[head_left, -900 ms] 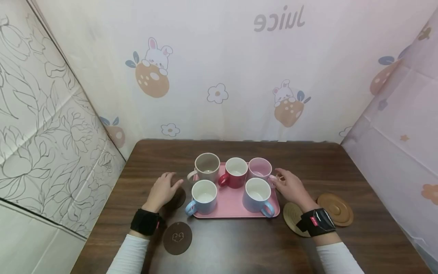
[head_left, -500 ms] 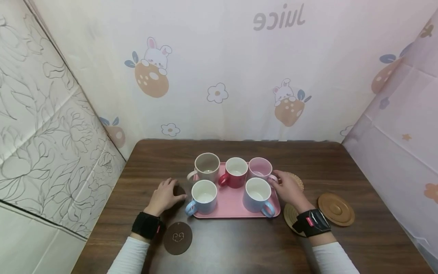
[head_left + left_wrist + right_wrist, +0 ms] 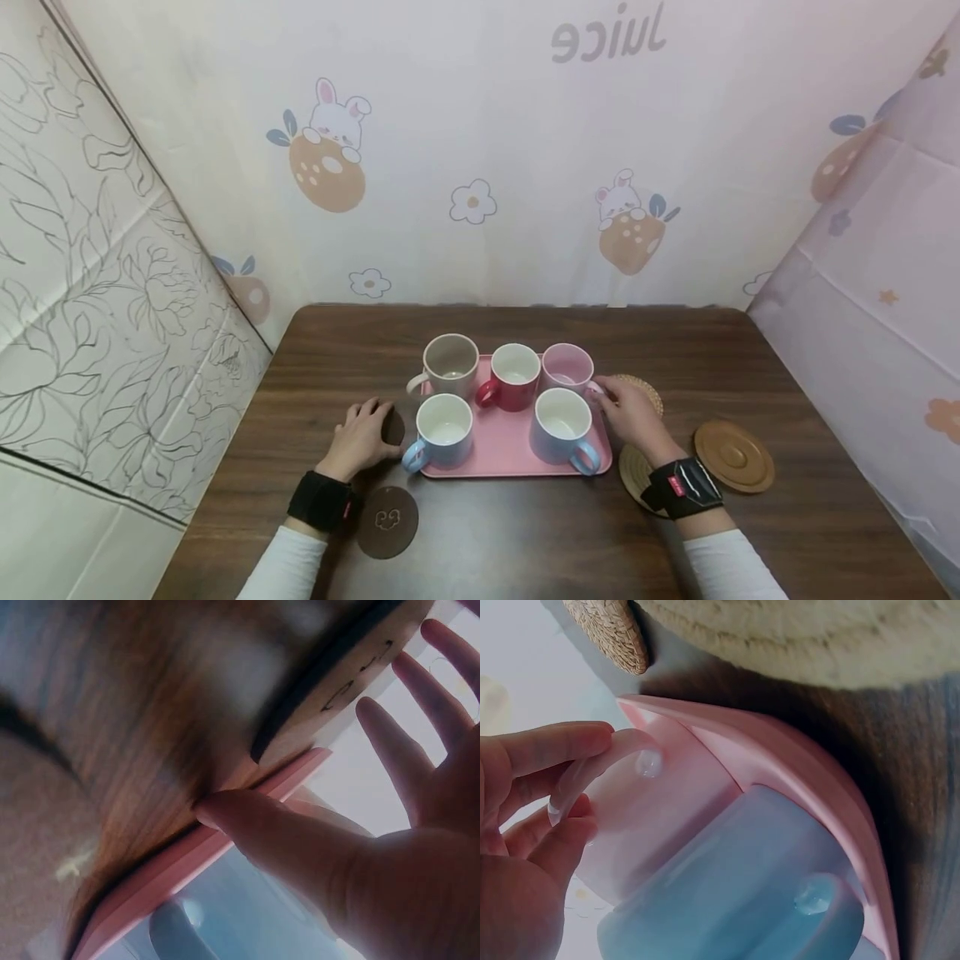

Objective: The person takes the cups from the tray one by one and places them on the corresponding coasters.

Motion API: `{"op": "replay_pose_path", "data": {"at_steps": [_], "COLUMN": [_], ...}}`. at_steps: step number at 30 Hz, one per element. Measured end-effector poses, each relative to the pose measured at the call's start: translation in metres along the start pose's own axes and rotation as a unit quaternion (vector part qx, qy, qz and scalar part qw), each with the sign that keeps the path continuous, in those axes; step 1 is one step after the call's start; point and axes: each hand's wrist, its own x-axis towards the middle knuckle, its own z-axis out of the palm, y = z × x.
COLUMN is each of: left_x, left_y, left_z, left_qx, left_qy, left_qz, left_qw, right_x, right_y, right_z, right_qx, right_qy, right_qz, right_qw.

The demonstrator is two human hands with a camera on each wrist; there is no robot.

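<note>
A pink tray (image 3: pixel 510 454) holds several mugs: beige (image 3: pixel 451 365), red (image 3: pixel 516 377) and pink (image 3: pixel 567 369) at the back, two pale blue ones (image 3: pixel 444 429) (image 3: pixel 562 425) in front. My right hand (image 3: pixel 606 392) pinches the pink mug's handle (image 3: pixel 600 761) at the tray's right edge. My left hand (image 3: pixel 375 421) lies with straight fingers on a dark brown coaster (image 3: pixel 392 427) left of the tray. In the left wrist view its thumb (image 3: pixel 255 832) touches the tray's rim (image 3: pixel 187 855).
A brown coaster with a motif (image 3: pixel 387 522) lies near the table's front left. To the right sit a woven coaster (image 3: pixel 647 392) behind my hand, another (image 3: pixel 636 475) under my wrist, and a round wooden one (image 3: pixel 733 457). Cloth walls close in three sides.
My right hand moved in to the pink mug and closed its fingers on the handle. My left hand slid slightly toward the tray over the dark coaster.
</note>
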Motion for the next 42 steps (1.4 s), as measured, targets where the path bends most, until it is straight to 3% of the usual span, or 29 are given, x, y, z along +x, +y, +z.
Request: {"op": "replay_pose_path", "data": {"at_steps": [8,13,32,42], "left_x": [-0.0004,0.0011,-0.0006,0.0010], "left_y": [0.0024,0.0032,-0.0006,-0.0005], "left_z": [-0.0071,-0.0039,0.0011,-0.0075], "left_qx": [0.025,0.026,0.020,0.019], "left_qy": [0.000,-0.005,0.008,0.046], "left_qz": [0.001,-0.005,-0.001,0.012], "left_qw": [0.9997,0.9996,0.9998,0.9987], "right_x": [-0.0020,-0.0068,-0.0032,-0.0028], "right_y": [-0.0005,0.0009,0.0033,0.0022], "right_z": [0.0001,0.0001,-0.0007,-0.0008], "right_qx": [-0.003,-0.001,-0.016,-0.017], "right_qy": [-0.007,-0.004,0.027,0.024], "right_qz": [0.008,0.014,-0.031,-0.022], "right_qw": [1.000,1.000,0.999,0.999]}}
